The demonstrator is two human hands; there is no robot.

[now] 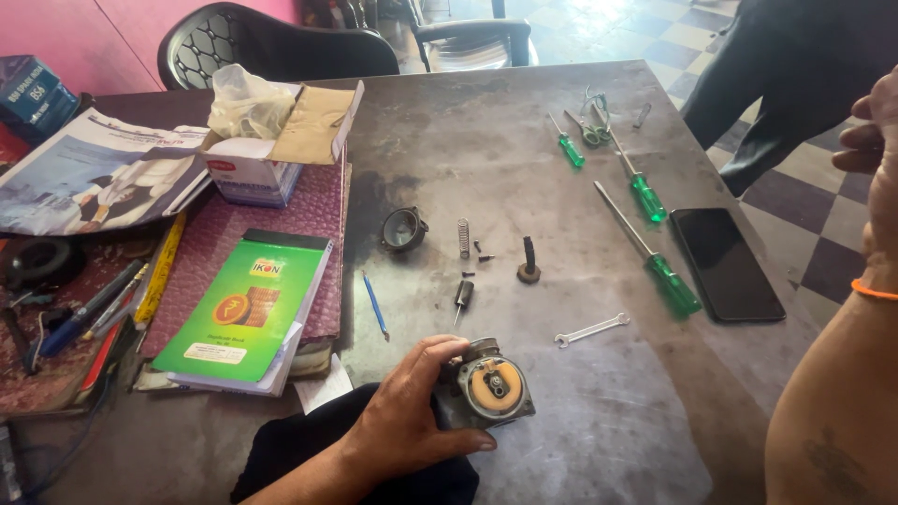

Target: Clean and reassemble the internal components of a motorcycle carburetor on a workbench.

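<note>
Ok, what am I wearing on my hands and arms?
No sleeves or gloves on either arm. The left hand wears nothing. The right hand has a thin orange band at the wrist, with a faint dark mark on that forearm.

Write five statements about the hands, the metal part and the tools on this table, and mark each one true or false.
1. The left hand holds a small metal carburetor body with a round orange-brown disc facing up. True.
2. Three screwdrivers with green handles lie on the table. True.
3. The dark phone is held in the right hand. False: it lies flat on the table by the right edge; that hand is raised and holds nothing visible.
4. A small wrench lies right of the held part. True.
5. The small spring sits inside the cardboard box. False: it is on the bare table beside a round black cap.
</note>
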